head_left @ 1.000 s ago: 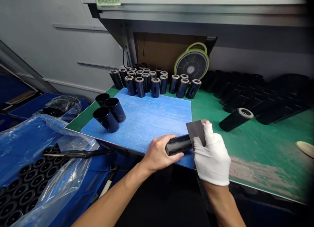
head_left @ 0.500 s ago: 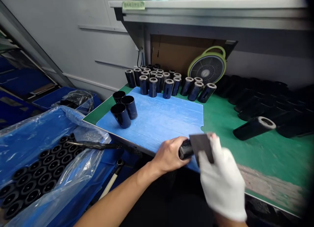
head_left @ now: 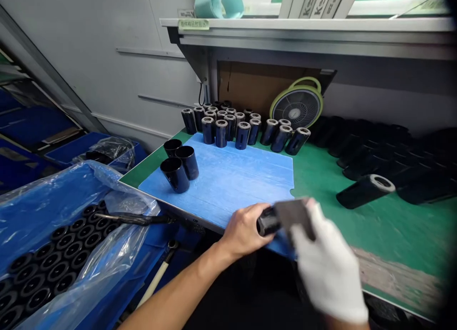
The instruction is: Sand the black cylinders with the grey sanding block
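My bare left hand [head_left: 243,231] is wrapped round a glossy black cylinder [head_left: 266,222], held on its side over the front edge of the bench. A white glove covers my right hand [head_left: 330,268], which grips a flat dark grey sheet [head_left: 293,215] between thumb and fingers. That sheet overlaps the far end of the cylinder, and motion blurs it; whether they touch I cannot tell. Beyond my hands lies a blue mat [head_left: 228,177], with three dark open-topped cups [head_left: 174,175] at its left side.
Several black cylinders with silver rims [head_left: 243,135] stand at the back, beside a green-rimmed fan [head_left: 296,112]. One cylinder [head_left: 364,192] lies tilted on the green bench [head_left: 321,170]; more sit in shadow at right. A plastic-lined blue bin [head_left: 117,263] holds dark ring-topped parts. A shelf [head_left: 303,25] overhangs.
My right hand and the sheet have shifted slightly right and down in view. My left hand still grips the cylinder. The camera view has tilted up a little.
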Demonstrator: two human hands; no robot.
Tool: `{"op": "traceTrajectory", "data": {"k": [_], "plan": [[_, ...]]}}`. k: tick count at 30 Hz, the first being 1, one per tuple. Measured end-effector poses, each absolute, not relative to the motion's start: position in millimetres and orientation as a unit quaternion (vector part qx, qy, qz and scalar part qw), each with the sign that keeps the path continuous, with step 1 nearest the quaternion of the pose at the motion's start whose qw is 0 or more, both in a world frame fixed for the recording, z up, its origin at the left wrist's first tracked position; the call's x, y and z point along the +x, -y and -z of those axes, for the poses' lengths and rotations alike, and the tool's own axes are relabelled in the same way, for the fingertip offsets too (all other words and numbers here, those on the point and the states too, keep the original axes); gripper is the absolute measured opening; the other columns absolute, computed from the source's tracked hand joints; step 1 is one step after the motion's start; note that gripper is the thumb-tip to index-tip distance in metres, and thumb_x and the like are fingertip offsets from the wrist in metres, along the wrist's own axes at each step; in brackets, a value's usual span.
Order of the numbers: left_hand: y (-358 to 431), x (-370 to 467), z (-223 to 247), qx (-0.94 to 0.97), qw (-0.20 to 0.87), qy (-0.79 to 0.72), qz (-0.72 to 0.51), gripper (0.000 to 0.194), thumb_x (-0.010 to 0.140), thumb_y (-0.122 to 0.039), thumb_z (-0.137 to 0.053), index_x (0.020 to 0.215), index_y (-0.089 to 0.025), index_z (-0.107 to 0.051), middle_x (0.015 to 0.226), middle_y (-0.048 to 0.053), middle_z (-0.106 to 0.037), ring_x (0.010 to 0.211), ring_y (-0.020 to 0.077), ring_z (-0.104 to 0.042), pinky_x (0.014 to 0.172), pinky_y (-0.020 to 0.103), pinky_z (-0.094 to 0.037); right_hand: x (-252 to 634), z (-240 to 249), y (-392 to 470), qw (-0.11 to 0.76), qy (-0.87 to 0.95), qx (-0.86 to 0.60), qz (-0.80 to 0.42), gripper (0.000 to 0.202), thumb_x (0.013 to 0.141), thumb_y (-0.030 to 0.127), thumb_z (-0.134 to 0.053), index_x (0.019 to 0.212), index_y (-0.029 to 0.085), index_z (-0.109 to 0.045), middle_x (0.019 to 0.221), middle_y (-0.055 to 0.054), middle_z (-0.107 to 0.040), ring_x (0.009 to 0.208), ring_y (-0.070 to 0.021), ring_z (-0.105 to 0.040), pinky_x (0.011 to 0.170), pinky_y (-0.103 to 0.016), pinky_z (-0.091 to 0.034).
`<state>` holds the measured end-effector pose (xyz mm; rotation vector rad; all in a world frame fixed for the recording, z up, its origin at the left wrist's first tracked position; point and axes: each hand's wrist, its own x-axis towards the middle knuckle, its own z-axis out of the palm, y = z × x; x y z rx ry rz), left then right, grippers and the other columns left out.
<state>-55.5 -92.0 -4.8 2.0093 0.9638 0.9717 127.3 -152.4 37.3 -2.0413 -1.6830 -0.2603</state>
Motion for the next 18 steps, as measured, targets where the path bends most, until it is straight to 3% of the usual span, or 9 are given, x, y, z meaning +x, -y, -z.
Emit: {"op": "traceTrajectory", "data": {"k": [2,5,9,11,14,18], "plan": [[92,-56,3,0.772,0.349,-0.378,-0.373,0.06,0.071,-0.023,-0.08,0.129,-0.021,-0.063,0.124,0.008,-0.073,0.111,0.0275,-0.071,0.1,0.039,-0.057,153,-45,139,0.235,0.551,-0.796,0.085,0.056,0.094,0.035,-0.048,0.148,0.022,-0.049,0.084,-0.007,-0.061,0.063,-0.0187,-0.054,0.055,-0.03,-0.042],[91,-56,1,0.765,0.361,-0.393,-0.361,0.06,0.07,-0.023,-0.082,0.127,-0.022,-0.065,0.12,0.006,-0.074,0.107,0.027,-0.072,0.096,0.039,-0.059,162,-54,138,0.249,0.496,-0.825,0.108,0.06,0.091,0.039,-0.054,0.15,0.03,-0.047,0.089,-0.005,-0.062,0.07,-0.0191,-0.058,0.061,-0.03,-0.044],[91,-57,1,0.764,0.372,-0.388,-0.356,0.06,0.069,-0.02,-0.08,0.127,-0.023,-0.065,0.121,0.005,-0.074,0.109,0.0268,-0.071,0.098,0.038,-0.057,129,-40,161,0.304,0.62,-0.715,0.106,0.055,0.1,0.033,-0.04,0.155,0.026,-0.04,0.099,-0.008,-0.064,0.078,-0.0174,-0.061,0.067,-0.028,-0.048],[90,-58,1,0.762,0.382,-0.381,-0.358,0.059,0.07,-0.02,-0.08,0.127,-0.023,-0.065,0.122,0.005,-0.074,0.11,0.0263,-0.071,0.099,0.037,-0.056,132,-31,166,0.277,0.627,-0.723,0.086,0.053,0.102,0.034,-0.036,0.154,0.024,-0.043,0.093,-0.008,-0.063,0.071,-0.0171,-0.058,0.061,-0.029,-0.047],[90,-60,-3,0.754,0.398,-0.388,-0.35,0.059,0.07,-0.023,-0.083,0.126,-0.023,-0.066,0.122,0.005,-0.074,0.108,0.0262,-0.071,0.099,0.038,-0.056,168,-28,161,0.224,0.525,-0.818,0.073,0.056,0.095,0.045,-0.048,0.147,0.027,-0.052,0.087,-0.005,-0.063,0.064,-0.0192,-0.057,0.056,-0.032,-0.044],[90,-60,-5,0.75,0.406,-0.397,-0.338,0.059,0.07,-0.023,-0.083,0.126,-0.023,-0.066,0.121,0.004,-0.073,0.108,0.0256,-0.071,0.098,0.037,-0.055,188,-34,155,0.311,0.466,-0.827,0.037,0.064,0.088,0.049,-0.055,0.15,0.039,-0.046,0.116,-0.002,-0.069,0.09,-0.0234,-0.067,0.077,-0.037,-0.052]]}}
